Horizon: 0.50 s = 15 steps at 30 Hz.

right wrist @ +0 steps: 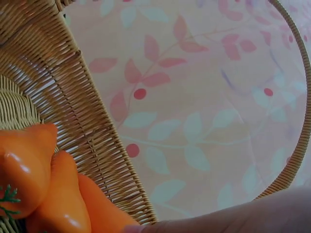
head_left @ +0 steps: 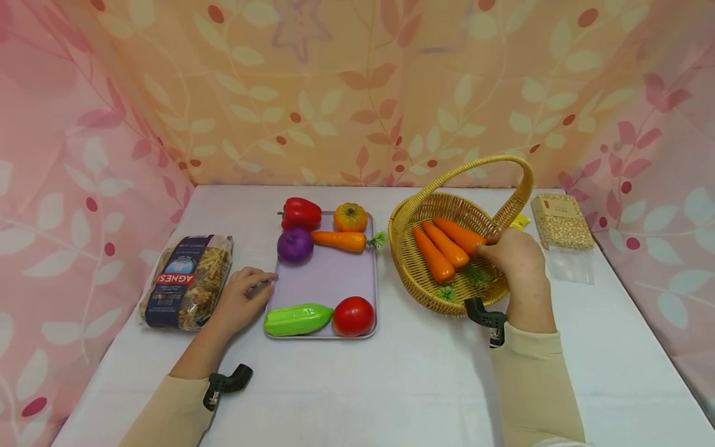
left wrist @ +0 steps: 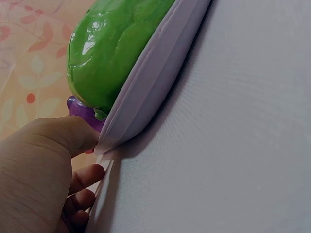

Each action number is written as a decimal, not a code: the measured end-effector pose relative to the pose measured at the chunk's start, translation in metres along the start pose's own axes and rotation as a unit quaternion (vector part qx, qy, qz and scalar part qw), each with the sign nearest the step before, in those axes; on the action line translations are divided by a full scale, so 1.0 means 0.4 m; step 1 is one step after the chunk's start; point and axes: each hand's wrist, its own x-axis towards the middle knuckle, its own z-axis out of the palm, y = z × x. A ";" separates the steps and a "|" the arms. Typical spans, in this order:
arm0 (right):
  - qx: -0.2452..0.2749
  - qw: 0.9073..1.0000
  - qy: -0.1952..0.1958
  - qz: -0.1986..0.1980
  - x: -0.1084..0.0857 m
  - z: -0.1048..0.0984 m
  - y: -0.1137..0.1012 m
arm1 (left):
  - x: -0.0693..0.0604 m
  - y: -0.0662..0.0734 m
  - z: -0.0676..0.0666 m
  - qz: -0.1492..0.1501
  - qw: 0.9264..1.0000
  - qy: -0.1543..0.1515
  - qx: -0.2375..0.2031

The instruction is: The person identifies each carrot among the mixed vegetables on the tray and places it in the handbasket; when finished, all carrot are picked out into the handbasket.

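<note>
My left hand point(head_left: 242, 301) rests at the left edge of a pale purple tray point(head_left: 329, 282), fingers loosely bent, fingertips at the rim. On the tray lie a red bell pepper point(head_left: 301, 214), small pumpkin point(head_left: 350, 218), purple onion-like vegetable point(head_left: 295, 246), carrot with a leafy top point(head_left: 341, 241), tomato point(head_left: 353, 316) and ridged green vegetable point(head_left: 298, 319). My right hand point(head_left: 519, 257) reaches into a wicker basket point(head_left: 410, 279) and pinches the thick end of a carrot point(head_left: 455, 233). Two more carrots point(head_left: 432, 256) lie beside it. Its other fingers are hidden.
A bag of Agnesi pasta point(head_left: 187, 282) lies left of my left hand. At the back right sits a packet of grains point(head_left: 563, 222), with a yellow item point(head_left: 521, 221) partly behind the basket. The tall basket handle point(head_left: 475, 162) arches beside my right hand.
</note>
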 end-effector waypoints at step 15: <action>0.034 0.997 0.068 -0.005 -0.101 -0.112 -0.048 | -0.001 -0.007 0.004 -0.006 1.000 -0.002 0.003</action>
